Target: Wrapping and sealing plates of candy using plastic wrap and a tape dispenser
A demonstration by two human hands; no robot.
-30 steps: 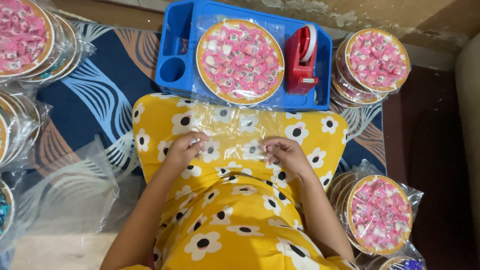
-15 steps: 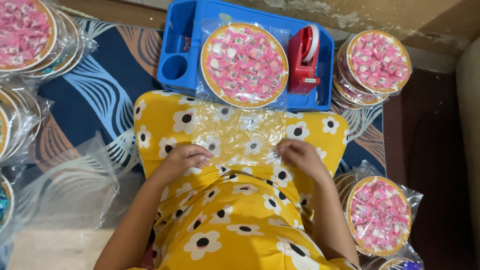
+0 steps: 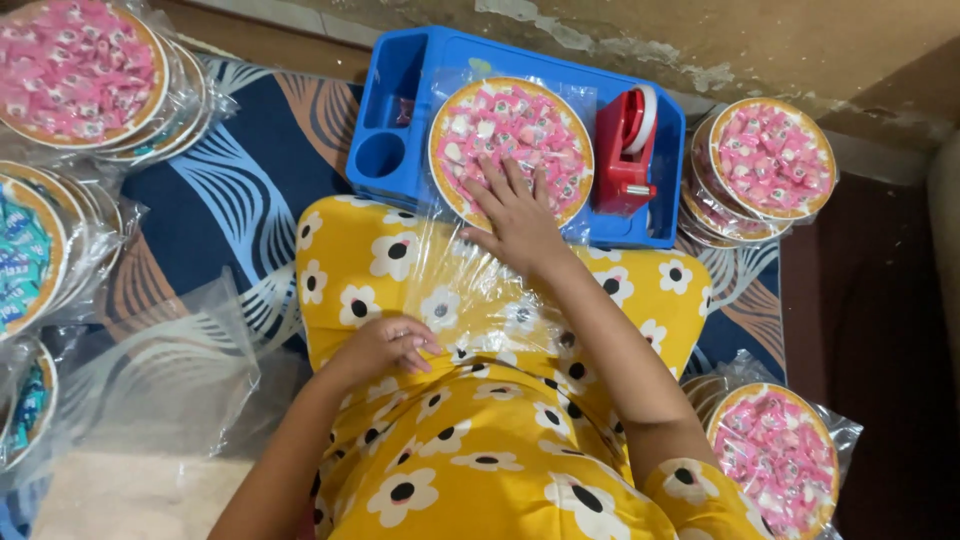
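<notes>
A round disc of pink and white sweets [image 3: 500,130] lies in a blue plastic tray [image 3: 410,110]. My right hand [image 3: 512,215] rests flat on the disc's near edge, fingers spread. A clear plastic bag [image 3: 470,290] lies over my lap, which is covered by yellow cloth with white flowers [image 3: 380,260]. My left hand [image 3: 385,345] presses down on the bag's near end, its fingers curled on the film.
A red tape dispenser [image 3: 625,150] stands in the tray's right side. Stacks of bagged sweet discs lie at the upper left [image 3: 80,75], left [image 3: 30,250], upper right [image 3: 765,160] and lower right [image 3: 780,455]. Loose clear bags [image 3: 150,390] lie on the patterned blue mat.
My right hand has left the bag on my lap and reached forward onto the sweet disc in the tray. The left hand has stayed on the bag.
</notes>
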